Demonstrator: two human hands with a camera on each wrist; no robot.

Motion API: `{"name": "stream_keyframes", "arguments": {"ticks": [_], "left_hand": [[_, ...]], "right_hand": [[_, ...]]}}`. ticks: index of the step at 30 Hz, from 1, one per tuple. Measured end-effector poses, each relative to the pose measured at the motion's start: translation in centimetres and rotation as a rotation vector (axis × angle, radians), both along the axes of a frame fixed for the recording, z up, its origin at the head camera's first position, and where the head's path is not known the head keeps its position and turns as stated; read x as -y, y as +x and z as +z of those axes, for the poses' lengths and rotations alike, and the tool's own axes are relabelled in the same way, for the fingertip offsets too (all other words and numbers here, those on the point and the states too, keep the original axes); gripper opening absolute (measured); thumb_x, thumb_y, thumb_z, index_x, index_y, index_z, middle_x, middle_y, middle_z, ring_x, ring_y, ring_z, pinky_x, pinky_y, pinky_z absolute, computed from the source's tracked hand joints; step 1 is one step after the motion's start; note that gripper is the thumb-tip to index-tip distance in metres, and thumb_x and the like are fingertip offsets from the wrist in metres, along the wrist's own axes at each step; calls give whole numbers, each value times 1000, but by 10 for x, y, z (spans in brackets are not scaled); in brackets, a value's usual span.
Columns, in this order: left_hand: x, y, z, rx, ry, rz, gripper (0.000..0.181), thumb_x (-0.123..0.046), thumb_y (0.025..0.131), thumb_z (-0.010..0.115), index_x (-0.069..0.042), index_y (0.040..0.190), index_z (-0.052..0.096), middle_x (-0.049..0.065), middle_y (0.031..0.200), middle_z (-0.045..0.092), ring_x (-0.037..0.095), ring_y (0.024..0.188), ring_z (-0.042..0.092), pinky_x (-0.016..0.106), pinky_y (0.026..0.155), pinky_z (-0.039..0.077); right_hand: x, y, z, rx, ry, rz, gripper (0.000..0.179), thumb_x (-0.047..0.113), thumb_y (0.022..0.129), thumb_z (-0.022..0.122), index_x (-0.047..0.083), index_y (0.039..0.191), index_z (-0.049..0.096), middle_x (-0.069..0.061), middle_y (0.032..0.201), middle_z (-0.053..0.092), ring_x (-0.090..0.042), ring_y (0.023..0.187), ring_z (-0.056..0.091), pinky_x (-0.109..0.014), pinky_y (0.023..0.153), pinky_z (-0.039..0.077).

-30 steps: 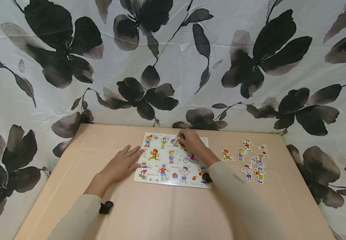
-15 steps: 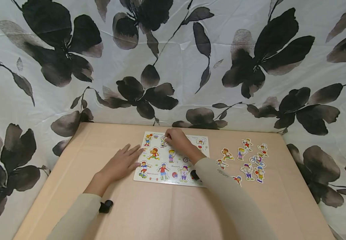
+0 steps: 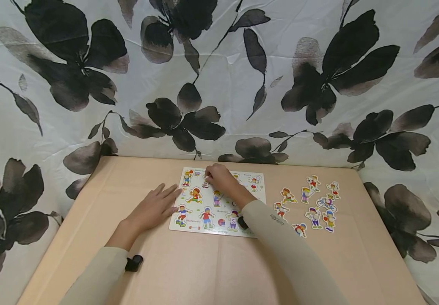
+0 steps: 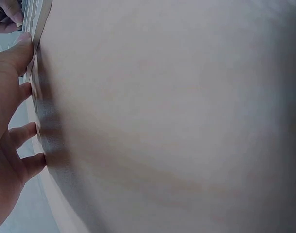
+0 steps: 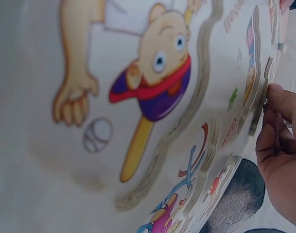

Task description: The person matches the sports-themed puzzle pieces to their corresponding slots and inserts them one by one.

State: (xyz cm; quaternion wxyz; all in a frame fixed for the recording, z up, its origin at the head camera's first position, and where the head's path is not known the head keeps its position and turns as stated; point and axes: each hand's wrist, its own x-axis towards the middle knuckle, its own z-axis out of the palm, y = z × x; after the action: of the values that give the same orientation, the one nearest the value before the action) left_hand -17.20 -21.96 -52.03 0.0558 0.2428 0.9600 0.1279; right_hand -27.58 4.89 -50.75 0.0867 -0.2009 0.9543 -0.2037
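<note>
My right hand [image 3: 221,181] is over the top row of the white picture puzzle board [image 3: 219,232], its thumb and fingers pinching a small figure puzzle piece [image 5: 257,115]. The piece stands edge-on at the board in the right wrist view, and the hand covers most of it in the head view. My left hand [image 3: 155,206] rests against the board's left edge, fingers spread and thumb at the rim. In the left wrist view, the left thumb [image 4: 19,53] touches the stacked edge of the board. Printed children playing sports cover the board.
Several loose figure pieces lie on the tan table [image 3: 219,271] right of the board, among them a cyclist piece [image 3: 327,203] and a runner piece [image 3: 288,195]. A floral cloth [image 3: 249,131] hangs behind the table's far edge.
My right hand has moved left along the board's top row with the piece. Its arm now leaves more loose pieces visible on the right. The left hand has stayed in place.
</note>
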Motion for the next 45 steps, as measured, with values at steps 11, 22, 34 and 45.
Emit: {"name": "stream_keyframes", "arguments": {"ticks": [11,22,34,45], "left_hand": [[3,1,-2,10,-1,8,66,-45,104,58,-23,162,36,4,170,32,49,154,25,73,118,28],[5,2,-2,16,2,16,66,-45,104,59,-24,162,36,4,170,32,48,155,24,72,119,27],[2,2,-1,9,-1,1,66,-45,104,58,-23,162,36,5,170,32,48,155,24,72,120,26],[1,2,0,19,-5,1,66,-44,104,58,-22,163,36,5,170,31,49,155,23,71,121,25]], "right_hand": [[2,3,0,1,13,24,11,24,102,68,13,104,70,0,96,60,-13,83,55,-25,74,49],[4,5,-2,0,38,37,15,25,103,66,12,110,71,-1,101,62,-13,85,56,-25,77,52],[-31,20,10,-51,-118,-4,24,20,101,69,10,123,71,1,96,61,-14,85,56,-28,77,52],[-114,29,21,-31,-223,-108,31,20,99,72,7,127,70,-6,110,67,-22,99,64,-39,90,59]]}}
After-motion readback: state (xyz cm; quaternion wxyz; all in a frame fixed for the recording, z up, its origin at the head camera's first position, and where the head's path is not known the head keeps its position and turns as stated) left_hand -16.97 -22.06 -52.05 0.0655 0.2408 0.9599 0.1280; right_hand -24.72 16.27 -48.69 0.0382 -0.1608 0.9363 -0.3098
